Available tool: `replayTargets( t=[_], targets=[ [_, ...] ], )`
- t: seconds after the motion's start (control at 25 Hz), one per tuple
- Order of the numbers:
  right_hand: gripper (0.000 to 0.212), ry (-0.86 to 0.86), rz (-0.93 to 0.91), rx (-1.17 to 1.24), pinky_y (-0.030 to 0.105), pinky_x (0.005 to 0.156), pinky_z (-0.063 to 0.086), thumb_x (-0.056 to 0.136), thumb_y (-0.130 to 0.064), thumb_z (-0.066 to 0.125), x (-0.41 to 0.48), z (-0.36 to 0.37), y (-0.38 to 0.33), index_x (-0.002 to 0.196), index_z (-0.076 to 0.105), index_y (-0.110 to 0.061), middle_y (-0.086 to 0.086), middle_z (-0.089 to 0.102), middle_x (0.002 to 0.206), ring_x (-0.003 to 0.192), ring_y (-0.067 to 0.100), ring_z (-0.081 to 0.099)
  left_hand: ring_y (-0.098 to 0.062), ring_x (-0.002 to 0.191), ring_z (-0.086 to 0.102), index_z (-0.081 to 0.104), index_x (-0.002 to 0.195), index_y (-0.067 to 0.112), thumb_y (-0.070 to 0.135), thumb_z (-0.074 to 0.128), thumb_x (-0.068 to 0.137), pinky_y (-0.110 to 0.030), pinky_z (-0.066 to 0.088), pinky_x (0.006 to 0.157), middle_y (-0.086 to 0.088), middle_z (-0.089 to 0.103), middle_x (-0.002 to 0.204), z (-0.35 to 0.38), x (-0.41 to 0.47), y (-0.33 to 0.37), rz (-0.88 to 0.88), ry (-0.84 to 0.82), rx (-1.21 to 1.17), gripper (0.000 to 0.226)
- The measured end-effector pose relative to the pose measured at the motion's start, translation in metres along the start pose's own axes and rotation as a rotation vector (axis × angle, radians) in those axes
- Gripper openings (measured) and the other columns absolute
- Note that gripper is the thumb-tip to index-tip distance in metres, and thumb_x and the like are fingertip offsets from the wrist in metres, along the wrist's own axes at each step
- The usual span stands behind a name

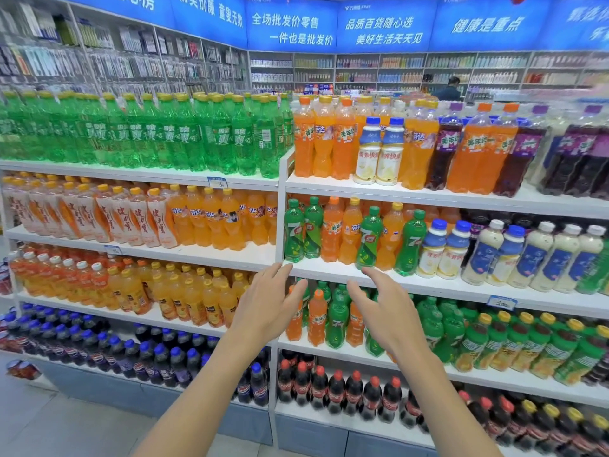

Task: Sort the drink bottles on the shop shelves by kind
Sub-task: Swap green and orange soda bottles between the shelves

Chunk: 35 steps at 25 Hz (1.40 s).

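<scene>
Both my hands are raised in front of the right shelf unit, holding nothing. My left hand (268,305) has relaxed fingers near the edge of the second shelf (428,285). My right hand (384,310) is spread just below a green 7-Up bottle (369,239). On that shelf green 7-Up bottles stand mixed with orange soda bottles (332,230) and white milk-drink bottles (431,249). Behind my hands, on the third shelf, orange bottles (317,319) stand among green ones (336,321). The top shelf mixes orange bottles (342,140), white bottles (369,150) and purple grape bottles (443,150).
The left shelf unit holds rows of green Sprite (148,133), orange drinks (211,219) and Pepsi (158,357). Cola bottles (336,390) fill the bottom right shelf. A person (449,89) stands far back by the wall shelves. Grey floor (49,423) lies at the lower left.
</scene>
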State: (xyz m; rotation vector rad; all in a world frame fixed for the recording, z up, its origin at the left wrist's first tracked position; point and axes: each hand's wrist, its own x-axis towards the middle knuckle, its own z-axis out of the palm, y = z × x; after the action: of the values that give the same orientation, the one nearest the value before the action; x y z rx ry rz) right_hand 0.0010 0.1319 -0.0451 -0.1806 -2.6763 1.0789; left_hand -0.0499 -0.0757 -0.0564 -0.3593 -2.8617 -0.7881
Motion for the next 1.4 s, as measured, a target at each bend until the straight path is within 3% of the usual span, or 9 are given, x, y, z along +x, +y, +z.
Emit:
replayTargets(
  t=[0.44, 0.76, 1.16, 1.32, 1.4],
  targets=[
    [0.056, 0.023, 0.122, 0.056, 0.040, 0.116, 0.034, 0.101, -0.055, 0.050, 0.043, 0.086, -0.039, 0.152, 0.044, -0.032, -0.013, 0.044, 0.156, 0.145, 0.012, 0.036, -0.013, 0.147, 0.033, 0.036, 0.158, 0.021, 0.050, 0.038, 0.108, -0.028, 0.029, 0.112, 0.004, 0.042, 0.158, -0.001, 0.050, -0.082, 0.041, -0.076, -0.105, 0.057],
    [0.056, 0.041, 0.184, 0.075, 0.040, 0.116, 0.035, 0.100, -0.057, 0.050, 0.107, 0.103, -0.020, 0.151, 0.044, -0.036, -0.017, 0.042, 0.157, 0.145, 0.009, 0.037, -0.012, 0.155, 0.022, 0.031, 0.161, 0.025, 0.057, 0.036, 0.106, -0.034, 0.022, 0.123, 0.007, 0.029, 0.167, 0.029, 0.116, -0.103, 0.022, -0.163, -0.148, 0.064],
    [0.056, 0.035, 0.160, 0.233, 0.036, 0.112, 0.037, 0.099, -0.059, 0.051, 0.215, 0.136, 0.010, 0.149, 0.047, -0.035, -0.016, 0.046, 0.153, 0.139, 0.007, 0.041, -0.007, 0.154, 0.022, 0.028, 0.162, 0.029, 0.061, 0.035, 0.105, -0.033, 0.021, 0.124, 0.012, 0.028, 0.167, 0.053, 0.211, -0.122, -0.056, -0.101, -0.155, 0.065],
    [0.058, 0.015, 0.188, 0.243, 0.033, 0.110, 0.035, 0.099, -0.060, 0.052, 0.241, 0.152, 0.017, 0.150, 0.046, -0.034, -0.016, 0.045, 0.154, 0.140, 0.007, 0.041, -0.006, 0.151, 0.028, 0.030, 0.161, 0.026, 0.055, 0.041, 0.106, -0.027, 0.023, 0.120, 0.013, 0.034, 0.164, 0.065, 0.235, -0.123, -0.027, -0.074, -0.236, 0.063],
    [0.058, 0.022, 0.202, 0.242, 0.034, 0.113, 0.035, 0.099, -0.060, 0.052, 0.249, 0.156, 0.017, 0.151, 0.046, -0.034, -0.015, 0.044, 0.156, 0.142, 0.008, 0.039, 0.001, 0.147, 0.030, 0.030, 0.160, 0.028, 0.052, 0.044, 0.106, -0.020, 0.023, 0.116, 0.021, 0.035, 0.159, 0.065, 0.249, -0.119, 0.000, -0.047, -0.284, 0.061]
  ],
)
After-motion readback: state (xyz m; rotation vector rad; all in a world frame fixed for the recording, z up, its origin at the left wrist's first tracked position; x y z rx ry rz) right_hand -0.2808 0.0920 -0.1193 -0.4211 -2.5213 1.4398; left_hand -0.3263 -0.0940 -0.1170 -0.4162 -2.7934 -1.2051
